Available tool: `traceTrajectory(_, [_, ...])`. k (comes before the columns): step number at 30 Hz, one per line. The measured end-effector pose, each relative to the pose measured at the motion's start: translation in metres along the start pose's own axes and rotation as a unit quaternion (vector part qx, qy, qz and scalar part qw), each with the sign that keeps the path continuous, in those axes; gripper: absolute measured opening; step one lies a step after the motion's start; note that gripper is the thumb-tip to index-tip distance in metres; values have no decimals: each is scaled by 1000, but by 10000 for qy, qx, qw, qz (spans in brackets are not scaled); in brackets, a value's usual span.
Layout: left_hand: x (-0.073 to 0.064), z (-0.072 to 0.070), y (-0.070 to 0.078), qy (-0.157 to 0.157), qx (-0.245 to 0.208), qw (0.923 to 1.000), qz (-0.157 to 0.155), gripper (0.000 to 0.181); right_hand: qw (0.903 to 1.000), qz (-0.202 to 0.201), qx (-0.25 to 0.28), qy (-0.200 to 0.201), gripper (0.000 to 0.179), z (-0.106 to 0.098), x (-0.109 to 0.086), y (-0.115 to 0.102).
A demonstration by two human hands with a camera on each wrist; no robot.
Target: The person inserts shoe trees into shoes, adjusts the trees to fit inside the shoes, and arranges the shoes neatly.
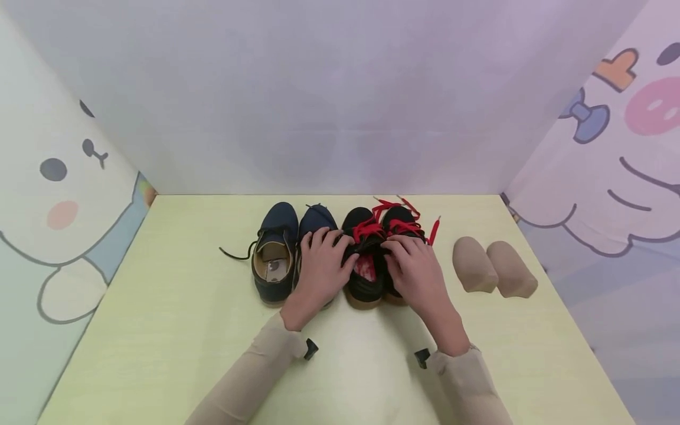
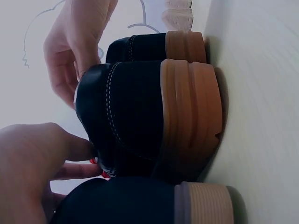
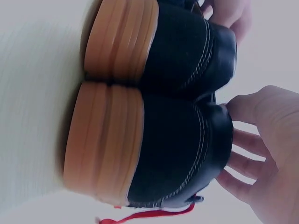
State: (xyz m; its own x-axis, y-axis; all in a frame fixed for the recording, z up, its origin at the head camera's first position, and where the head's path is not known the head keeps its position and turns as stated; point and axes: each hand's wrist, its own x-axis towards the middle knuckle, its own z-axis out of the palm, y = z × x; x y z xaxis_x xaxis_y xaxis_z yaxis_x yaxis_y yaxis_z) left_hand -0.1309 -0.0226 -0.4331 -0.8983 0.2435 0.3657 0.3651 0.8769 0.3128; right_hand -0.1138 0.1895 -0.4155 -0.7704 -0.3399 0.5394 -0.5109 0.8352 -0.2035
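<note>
hands pinch blk shoe w/ red laces

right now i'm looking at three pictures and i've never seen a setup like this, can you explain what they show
There is no robot here: you see a person's left hand and right hand, in beige sleeves. The wide picture comes from a camera worn on the head, looking forward and down. The other two come from cameras on the left and right wrists; they look turned sideways and show shoe heels up close.

On the pale table stand navy shoes, then black shoes with red laces, and further right lie two beige rounded pieces.

Both hands are at the black shoes, fingers near the top edges. Whether they grip or only touch, I cannot tell for certain.
</note>
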Motion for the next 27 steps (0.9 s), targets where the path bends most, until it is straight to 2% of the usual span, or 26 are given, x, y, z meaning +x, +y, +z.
traceTrajectory(8, [6,-2,8,-220,58,9995,-225,45,9992,399,-8,-83,24,-7,-12,12])
traceTrajectory(11, [7,0,9,-265,242,9990,-260,50,9988,491,-17,-85,27,-9,-15,17])
traceTrajectory(15, [8,3,11,-249,536,9979,-259,49,9991,422,22,56,28,-12,-20,25])
traceTrajectory(20, [10,6,12,-130,648,9974,-278,48,9991,368,55,193,27,-14,-27,35])
traceTrajectory(27, [10,7,14,-150,753,9965,-344,47,9990,427,47,116,28,-19,-37,44])
